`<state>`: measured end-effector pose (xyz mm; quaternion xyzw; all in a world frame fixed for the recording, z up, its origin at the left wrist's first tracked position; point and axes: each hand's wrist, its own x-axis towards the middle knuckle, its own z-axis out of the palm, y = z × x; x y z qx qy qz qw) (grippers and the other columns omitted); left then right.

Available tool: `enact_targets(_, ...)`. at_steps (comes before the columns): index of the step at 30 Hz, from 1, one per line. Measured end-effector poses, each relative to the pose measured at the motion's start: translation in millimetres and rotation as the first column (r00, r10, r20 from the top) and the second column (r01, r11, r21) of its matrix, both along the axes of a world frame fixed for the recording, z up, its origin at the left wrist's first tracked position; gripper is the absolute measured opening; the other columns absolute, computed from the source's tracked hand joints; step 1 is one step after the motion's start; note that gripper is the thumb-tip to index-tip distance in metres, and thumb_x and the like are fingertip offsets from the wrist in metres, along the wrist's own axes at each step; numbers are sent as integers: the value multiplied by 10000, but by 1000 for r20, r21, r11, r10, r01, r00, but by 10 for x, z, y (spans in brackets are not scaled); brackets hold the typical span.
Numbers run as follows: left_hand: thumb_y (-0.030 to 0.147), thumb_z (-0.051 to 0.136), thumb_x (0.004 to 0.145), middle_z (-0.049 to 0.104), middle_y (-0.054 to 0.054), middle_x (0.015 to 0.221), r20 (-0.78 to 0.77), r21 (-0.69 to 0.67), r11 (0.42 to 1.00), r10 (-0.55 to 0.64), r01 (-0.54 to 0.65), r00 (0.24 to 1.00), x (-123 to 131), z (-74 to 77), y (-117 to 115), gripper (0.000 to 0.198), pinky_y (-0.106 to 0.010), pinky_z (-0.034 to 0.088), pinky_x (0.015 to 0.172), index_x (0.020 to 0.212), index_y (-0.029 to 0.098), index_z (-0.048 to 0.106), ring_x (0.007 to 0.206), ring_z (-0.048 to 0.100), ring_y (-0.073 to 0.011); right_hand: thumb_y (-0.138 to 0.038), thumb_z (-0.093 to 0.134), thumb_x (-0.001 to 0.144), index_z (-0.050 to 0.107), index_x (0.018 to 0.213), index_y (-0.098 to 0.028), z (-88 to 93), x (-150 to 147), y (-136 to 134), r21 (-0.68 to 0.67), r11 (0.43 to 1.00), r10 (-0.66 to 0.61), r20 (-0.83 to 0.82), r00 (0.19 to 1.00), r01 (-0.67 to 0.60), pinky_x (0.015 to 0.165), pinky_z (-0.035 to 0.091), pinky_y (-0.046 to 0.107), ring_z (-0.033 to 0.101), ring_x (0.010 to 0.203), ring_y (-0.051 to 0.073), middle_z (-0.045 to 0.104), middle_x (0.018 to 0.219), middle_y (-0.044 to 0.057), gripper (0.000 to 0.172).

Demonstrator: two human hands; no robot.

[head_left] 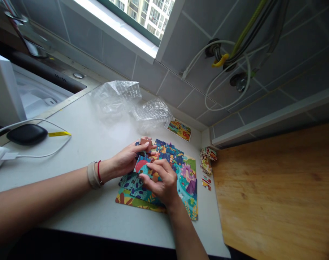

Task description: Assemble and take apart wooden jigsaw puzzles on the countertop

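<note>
A colourful jigsaw puzzle (186,172) lies partly assembled on the white counter (99,202). My left hand (126,159) rests on its upper left part, fingers curled around a puzzle piece (142,164) that stands tilted off the board. My right hand (161,178) presses down on the puzzle's middle, fingertips pinching the same piece from the right. Both hands cover the puzzle's centre.
Loose puzzle pieces (207,162) are piled at the counter's right end by a wooden surface (275,195). A reference picture card (179,130) and crumpled clear plastic bags (131,103) lie behind. A black oval device (26,134) and white cable (39,156) sit left.
</note>
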<state>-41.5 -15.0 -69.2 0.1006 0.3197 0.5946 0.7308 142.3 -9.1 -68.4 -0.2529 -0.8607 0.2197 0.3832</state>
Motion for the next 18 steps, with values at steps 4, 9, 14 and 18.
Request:
enact_targets(4,258,792,908,742,-43,1121,-25,-61,997,-42,40,999,-6,19,-19,321,-265,590,789,1211,237,690,975,714,-188,-280,782,924,741,1224,-280,44,31,18,27,998,-62,-55,997,64,821,639,373,710,923,215,692,1010,57,303)
enact_targets(9,633,708,920,759,-65,1042,100,-27,967,-248,252,964,32,-16,-77,484,-267,582,672,1159,213,730,764,678,-157,-301,713,975,751,1242,-286,18,12,48,24,973,-230,13,973,230,912,617,445,681,1032,256,699,1089,84,270)
enact_targets(14,368,835,876,756,-56,1034,62,-10,980,-199,200,978,55,-17,-86,339,-236,579,667,1152,212,714,795,698,-155,-334,701,988,770,1217,-270,-34,15,87,-5,970,-243,72,967,244,1002,566,462,638,1147,267,660,1220,102,248)
enact_targets(18,88,819,807,755,-53,989,-35,-74,997,-20,17,999,-45,76,-8,418,-251,613,707,1184,193,671,789,727,-159,-278,577,1043,755,1185,-234,19,71,107,-60,967,-245,54,968,248,997,559,430,649,1124,244,660,1177,106,232)
